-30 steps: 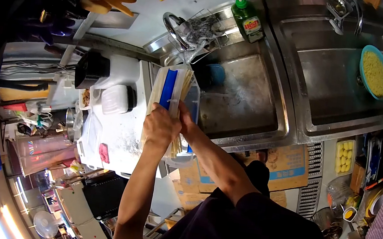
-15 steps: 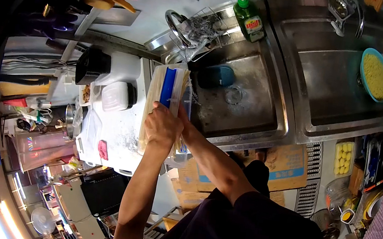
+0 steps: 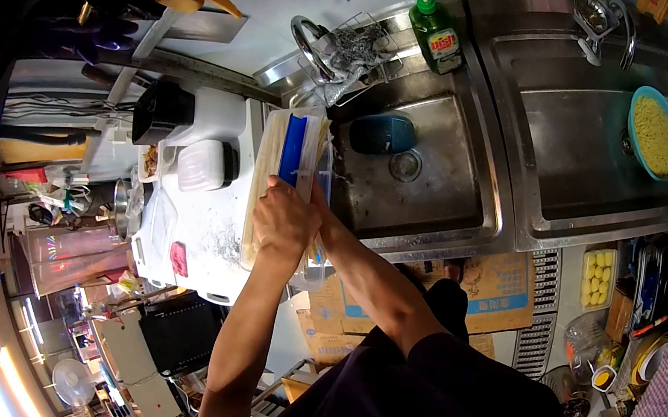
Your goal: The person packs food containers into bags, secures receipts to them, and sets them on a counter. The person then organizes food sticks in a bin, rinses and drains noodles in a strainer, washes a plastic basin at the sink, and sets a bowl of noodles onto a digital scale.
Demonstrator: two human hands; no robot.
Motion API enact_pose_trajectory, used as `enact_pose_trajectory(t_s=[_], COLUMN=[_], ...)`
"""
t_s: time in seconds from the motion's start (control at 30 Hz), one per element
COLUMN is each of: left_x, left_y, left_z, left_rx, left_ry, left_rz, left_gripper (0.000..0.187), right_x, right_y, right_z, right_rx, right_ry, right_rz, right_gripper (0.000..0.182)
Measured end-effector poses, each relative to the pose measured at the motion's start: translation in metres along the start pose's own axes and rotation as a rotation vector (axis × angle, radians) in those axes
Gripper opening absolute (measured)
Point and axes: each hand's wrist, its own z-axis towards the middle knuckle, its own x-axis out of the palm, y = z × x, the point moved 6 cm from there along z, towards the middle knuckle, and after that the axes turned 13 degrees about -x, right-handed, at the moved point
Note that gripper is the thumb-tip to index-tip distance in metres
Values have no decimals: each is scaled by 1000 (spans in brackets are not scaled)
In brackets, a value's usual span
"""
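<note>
Sink (image 3: 437, 215) shows more basin — both hands (image 3: 287, 219) still gripping the bundle (image 3: 291, 150).

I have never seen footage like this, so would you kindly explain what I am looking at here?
This is one picture from a wide-angle camera worn on a person's head, looking down, so the scene looks curved and turned. No machine: the two bare arms are the wearer's own. The left hand and right hand grip a bundle of pale sticks with a blue strip, held at the edge of a steel sink. A dark blue bowl lies in the sink. A green soap bottle stands behind it, and a teal bowl of yellow noodles sits in the second sink.
</note>
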Motion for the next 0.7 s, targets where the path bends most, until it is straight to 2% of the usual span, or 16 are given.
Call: enact_pose_trajectory(t_s=[0.7], left_x=[0], left_y=[7], left_z=[-1], left_rx=[35], left_ry=[-63], left_rz=[-27], left_gripper=[44], right_x=[-4], right_y=[-16], right_z=[3], right_rx=[74], right_ry=[-5], right_rz=[60], right_gripper=[44])
